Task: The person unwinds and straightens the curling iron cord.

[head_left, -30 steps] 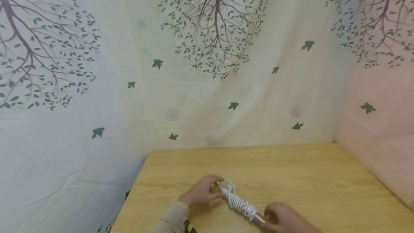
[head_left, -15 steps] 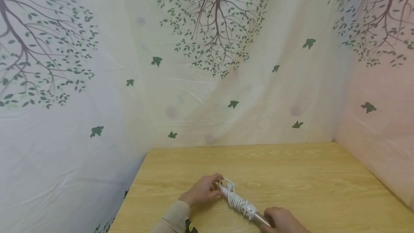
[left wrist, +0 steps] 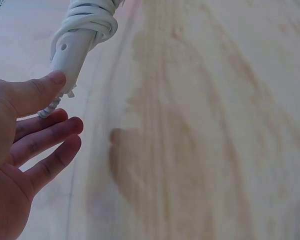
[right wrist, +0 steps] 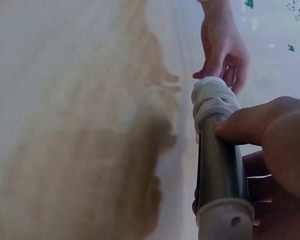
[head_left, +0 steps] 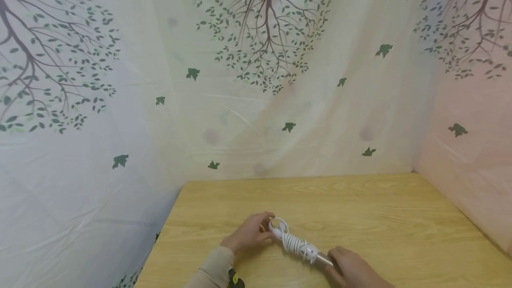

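A curling iron (head_left: 296, 244) with a white handle and a metal barrel is held at a slant over the table. Its white cord (left wrist: 92, 19) is wound in several turns about the handle. At the handle's cord end my left hand (head_left: 250, 232) pinches it, thumb on the white plastic and fingers behind. In the left wrist view the left hand (left wrist: 27, 135) shows its other fingers loosely bent. My right hand (head_left: 354, 268) grips the metal barrel (right wrist: 222, 172), its thumb along the top and fingers underneath. A white end cap (right wrist: 225, 217) sticks out past that grip.
Under both hands lies a wood-grain table (head_left: 384, 217). Pale curtains (head_left: 240, 114) printed with trees and green leaves hang behind it and on both sides. A beige sleeve (head_left: 214, 263) covers the left forearm.
My right hand shifts slightly along the barrel, first nearer me, then back to the right. The curling iron and left hand stay nearly in place; the view tilts a little downward.
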`<state>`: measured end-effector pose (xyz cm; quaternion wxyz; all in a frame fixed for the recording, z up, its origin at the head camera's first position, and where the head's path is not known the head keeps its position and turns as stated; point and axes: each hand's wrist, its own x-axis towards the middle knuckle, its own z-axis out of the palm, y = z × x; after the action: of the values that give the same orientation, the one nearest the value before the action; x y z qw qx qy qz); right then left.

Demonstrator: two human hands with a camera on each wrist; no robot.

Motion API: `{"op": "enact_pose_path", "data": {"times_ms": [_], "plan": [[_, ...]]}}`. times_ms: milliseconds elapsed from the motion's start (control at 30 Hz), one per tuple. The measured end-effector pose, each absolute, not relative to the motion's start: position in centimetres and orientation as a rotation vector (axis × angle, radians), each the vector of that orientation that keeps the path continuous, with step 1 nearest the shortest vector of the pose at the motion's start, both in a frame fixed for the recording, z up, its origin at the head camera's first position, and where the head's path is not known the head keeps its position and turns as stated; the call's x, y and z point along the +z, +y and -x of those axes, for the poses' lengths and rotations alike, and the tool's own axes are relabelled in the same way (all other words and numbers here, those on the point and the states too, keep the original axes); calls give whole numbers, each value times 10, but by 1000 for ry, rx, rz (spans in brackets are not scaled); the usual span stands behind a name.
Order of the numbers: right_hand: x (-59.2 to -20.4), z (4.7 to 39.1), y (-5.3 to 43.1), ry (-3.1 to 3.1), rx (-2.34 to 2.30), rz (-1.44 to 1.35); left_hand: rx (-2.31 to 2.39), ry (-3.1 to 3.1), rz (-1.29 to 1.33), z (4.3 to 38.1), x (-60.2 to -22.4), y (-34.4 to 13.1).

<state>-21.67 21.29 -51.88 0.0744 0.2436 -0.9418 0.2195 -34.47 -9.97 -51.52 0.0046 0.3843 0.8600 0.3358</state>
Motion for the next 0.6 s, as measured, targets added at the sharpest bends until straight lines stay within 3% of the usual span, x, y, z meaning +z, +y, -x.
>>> {"op": "enact_pose_path", "data": {"times_ms": [600], "plan": [[-495, 247, 219, -2433, 432, -817, 1186, 2802, -1245, 342, -490, -110]]}}
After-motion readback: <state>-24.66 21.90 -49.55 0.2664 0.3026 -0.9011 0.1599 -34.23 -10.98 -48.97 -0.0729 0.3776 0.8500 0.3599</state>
